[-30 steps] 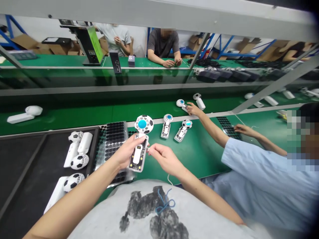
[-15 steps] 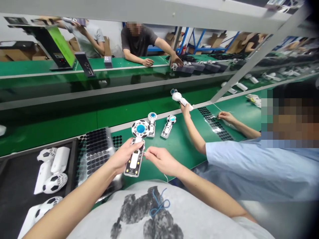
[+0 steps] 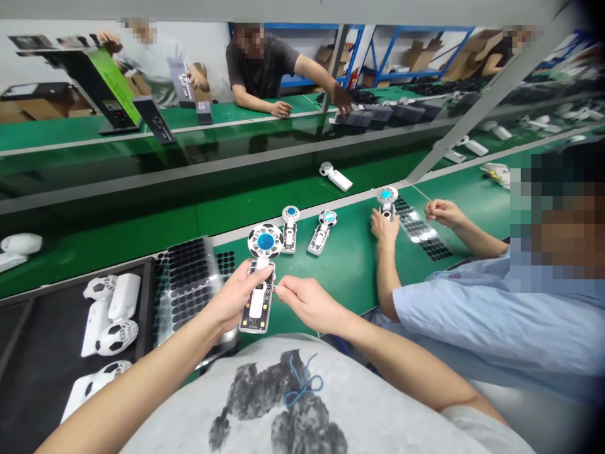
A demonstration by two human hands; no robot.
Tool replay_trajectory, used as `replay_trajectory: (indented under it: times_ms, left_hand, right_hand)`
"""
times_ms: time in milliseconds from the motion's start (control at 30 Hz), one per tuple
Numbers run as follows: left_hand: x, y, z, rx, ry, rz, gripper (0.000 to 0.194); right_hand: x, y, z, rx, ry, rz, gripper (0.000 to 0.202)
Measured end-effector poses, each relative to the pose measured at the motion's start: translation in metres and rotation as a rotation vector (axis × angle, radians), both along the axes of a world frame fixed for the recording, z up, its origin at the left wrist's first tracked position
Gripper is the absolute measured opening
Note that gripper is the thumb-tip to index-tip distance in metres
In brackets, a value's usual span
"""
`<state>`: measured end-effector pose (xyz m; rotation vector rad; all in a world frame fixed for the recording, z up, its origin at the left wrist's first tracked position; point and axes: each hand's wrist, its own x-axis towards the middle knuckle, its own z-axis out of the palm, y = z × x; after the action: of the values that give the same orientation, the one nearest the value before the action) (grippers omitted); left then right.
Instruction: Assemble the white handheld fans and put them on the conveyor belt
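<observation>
My left hand point(image 3: 235, 291) is wrapped round a handheld fan point(image 3: 256, 309), its thumb lying across the neck. The fan has a round football-patterned head with a blue centre and a clear body with a circuit board showing. At the right side of that body, my right hand point(image 3: 309, 301) pinches the end of a thin white cable, mostly hidden by the fingers. Just beyond, two similar fans, one nearer the middle point(image 3: 290, 238) and one to its right point(image 3: 322, 234), lie on the green bench point(image 3: 350, 271).
On the left, a black tray point(image 3: 38, 353) holds several white football-patterned fans point(image 3: 118, 337). Sheets of black round stickers point(image 3: 189, 271) lie beside it. To the right, a co-worker's hand point(image 3: 385, 227) holds another fan. A white fan point(image 3: 336, 178) lies on the green conveyor point(image 3: 227, 214).
My hands keep nearly the same hold at the fan's side. The co-worker's white fan now lies on the conveyor, and that hand holds a different fan. Another white fan has come further into view at left.
</observation>
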<state>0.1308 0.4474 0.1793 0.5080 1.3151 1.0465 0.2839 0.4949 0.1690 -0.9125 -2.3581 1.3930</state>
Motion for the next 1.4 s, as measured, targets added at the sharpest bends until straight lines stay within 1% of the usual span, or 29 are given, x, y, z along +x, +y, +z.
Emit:
replay_trajectory:
  times_ms: [33, 100, 167, 233, 300, 367, 533, 667, 733, 833, 900, 967, 1000, 1067, 1133, 1167, 1233, 1300, 1333, 1400]
  left_hand:
    - [0.000, -0.001, 0.000, -0.001, -0.013, -0.016, 0.033]
    - [0.000, -0.003, 0.001, 0.015, -0.029, -0.031, 0.033]
    - [0.000, -0.005, 0.001, 0.023, -0.043, -0.022, 0.032]
    - [0.001, -0.007, 0.001, 0.016, -0.072, -0.001, 0.031]
    - [0.002, -0.010, -0.001, 0.002, -0.106, 0.025, 0.030]
    - [0.004, -0.012, -0.004, 0.001, -0.118, 0.047, 0.029]
    - [0.005, -0.015, -0.007, -0.022, -0.177, 0.070, 0.027]
    - [0.002, -0.014, -0.013, -0.005, -0.167, 0.049, 0.027]
    - [0.001, -0.012, -0.018, 0.002, -0.149, 0.041, 0.027]
    - [0.001, -0.010, -0.027, -0.018, -0.124, 0.083, 0.028]
    - [0.000, -0.009, -0.032, -0.033, -0.099, 0.100, 0.029]
    - [-0.008, -0.007, -0.036, -0.046, -0.051, 0.112, 0.030]
    - [-0.015, -0.005, -0.039, -0.054, -0.017, 0.138, 0.031]
    - [-0.036, 0.002, -0.046, -0.067, 0.063, 0.241, 0.034]
    - [-0.059, 0.015, -0.057, -0.069, 0.140, 0.333, 0.035]
    - [-0.070, 0.024, -0.065, -0.070, 0.173, 0.349, 0.034]
    - [-0.083, 0.047, -0.084, -0.071, 0.228, 0.321, 0.033]
    - [-0.082, 0.076, -0.106, -0.070, 0.263, 0.277, 0.030]
    - [-0.076, 0.091, -0.117, -0.065, 0.273, 0.256, 0.028]
    - [-0.057, 0.121, -0.136, -0.050, 0.299, 0.212, 0.027]
  right_hand:
    - [0.000, 0.000, 0.001, -0.026, 0.003, 0.023, 0.029]
    - [0.001, 0.000, 0.004, -0.017, 0.003, 0.047, 0.028]
    - [0.001, -0.001, 0.006, 0.005, -0.005, 0.046, 0.029]
    - [0.000, -0.002, 0.006, -0.024, -0.008, 0.040, 0.030]
    - [-0.002, -0.003, 0.004, -0.063, -0.005, 0.042, 0.029]
    - [-0.004, -0.003, 0.000, -0.067, -0.002, 0.049, 0.029]
    - [-0.005, -0.001, -0.006, -0.147, 0.041, 0.104, 0.028]
    - [-0.004, 0.005, -0.006, -0.181, 0.000, 0.133, 0.027]
    - [-0.007, 0.008, -0.010, -0.193, -0.024, 0.138, 0.026]
    - [-0.017, 0.006, -0.025, -0.192, 0.003, 0.038, 0.024]
    - [-0.024, 0.003, -0.037, -0.226, 0.054, -0.038, 0.023]
    - [-0.024, 0.004, -0.047, -0.288, 0.101, -0.102, 0.022]
    - [-0.021, 0.006, -0.050, -0.307, 0.112, -0.133, 0.022]
    - [-0.008, 0.013, -0.054, -0.303, 0.086, -0.186, 0.024]
    - [0.012, 0.022, -0.059, -0.270, 0.028, -0.219, 0.027]
    - [0.022, 0.025, -0.063, -0.259, 0.008, -0.232, 0.029]
    - [0.037, 0.029, -0.073, -0.274, -0.012, -0.269, 0.031]
    - [0.043, 0.027, -0.082, -0.325, -0.018, -0.310, 0.031]
    - [0.042, 0.025, -0.086, -0.359, -0.019, -0.325, 0.029]
    - [0.034, 0.019, -0.090, -0.425, -0.009, -0.336, 0.026]
